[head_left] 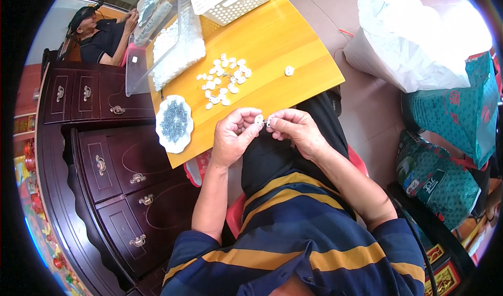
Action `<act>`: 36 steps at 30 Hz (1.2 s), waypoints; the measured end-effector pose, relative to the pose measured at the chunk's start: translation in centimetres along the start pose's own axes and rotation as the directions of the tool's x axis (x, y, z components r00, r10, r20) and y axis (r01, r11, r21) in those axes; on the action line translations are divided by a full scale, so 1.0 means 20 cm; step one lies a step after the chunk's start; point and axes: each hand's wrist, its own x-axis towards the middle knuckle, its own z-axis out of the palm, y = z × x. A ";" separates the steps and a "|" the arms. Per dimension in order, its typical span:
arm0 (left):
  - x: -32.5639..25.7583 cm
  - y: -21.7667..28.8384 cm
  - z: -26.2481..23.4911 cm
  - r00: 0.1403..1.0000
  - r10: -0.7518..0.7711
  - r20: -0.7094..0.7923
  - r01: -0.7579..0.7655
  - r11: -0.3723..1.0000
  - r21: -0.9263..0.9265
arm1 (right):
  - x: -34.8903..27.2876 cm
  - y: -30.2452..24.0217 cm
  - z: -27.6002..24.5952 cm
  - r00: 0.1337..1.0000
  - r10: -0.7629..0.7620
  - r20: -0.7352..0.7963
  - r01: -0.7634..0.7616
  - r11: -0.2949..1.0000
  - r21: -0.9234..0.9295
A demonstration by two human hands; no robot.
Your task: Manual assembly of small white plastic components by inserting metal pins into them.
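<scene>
Your left hand [233, 136] pinches a small white piece [259, 119] between thumb and forefinger at the table's [277, 39] near edge, and your right hand [299, 131] pinches a smaller bit [269, 123] just beside it – too small to make out fully. Hold both lightly, near the meeting point, and line them up before pressing – best done over the tabletop, by the loose pieces [233, 90] and the dish [178, 147], so a dropped bit won't fall
</scene>
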 end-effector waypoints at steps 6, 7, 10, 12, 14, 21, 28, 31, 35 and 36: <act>0.03 -0.02 0.01 0.994 -0.006 -0.107 0.000 0.999 -0.053 | 0.00 -0.01 0.00 1.000 0.012 -0.016 -0.012 0.999 0.036; 0.06 -0.08 -0.02 0.986 0.005 -0.169 0.006 0.998 0.063 | 0.00 -0.02 0.00 1.000 0.017 -0.018 -0.016 0.998 0.054; 0.12 -0.15 -0.08 0.965 0.106 -0.240 -0.006 0.922 0.386 | -0.01 -0.03 0.01 0.999 0.031 -0.023 -0.029 0.996 0.079; 0.14 -0.15 -0.10 0.954 0.190 -0.232 -0.023 0.817 0.577 | 0.00 -0.03 0.01 0.999 0.038 -0.022 -0.036 0.995 0.094; 0.16 -0.10 -0.10 0.974 0.175 -0.142 -0.013 0.674 0.739 | -0.01 -0.04 0.00 0.998 0.048 -0.027 -0.045 0.993 0.110; 0.03 -0.05 0.02 0.969 0.094 -0.228 -0.014 0.944 0.329 | -0.02 -0.06 -0.01 0.997 0.071 0.029 -0.076 0.973 0.216; -0.02 0.00 0.18 0.981 0.068 -0.181 -0.099 0.981 -0.168 | -0.01 -0.04 -0.01 0.993 0.003 0.119 -0.039 0.951 0.305; 0.00 0.00 0.22 0.964 0.146 -0.224 -0.184 0.970 -0.160 | -0.01 -0.03 0.00 0.994 -0.006 0.107 -0.023 0.963 0.268; 0.01 0.00 0.21 0.958 0.182 -0.221 -0.214 0.968 -0.130 | -0.02 -0.03 0.01 0.995 -0.007 0.103 -0.021 0.962 0.272; 0.01 0.00 0.21 0.961 0.183 -0.209 -0.212 0.969 -0.124 | -0.02 -0.03 0.01 0.995 -0.005 0.095 -0.019 0.968 0.252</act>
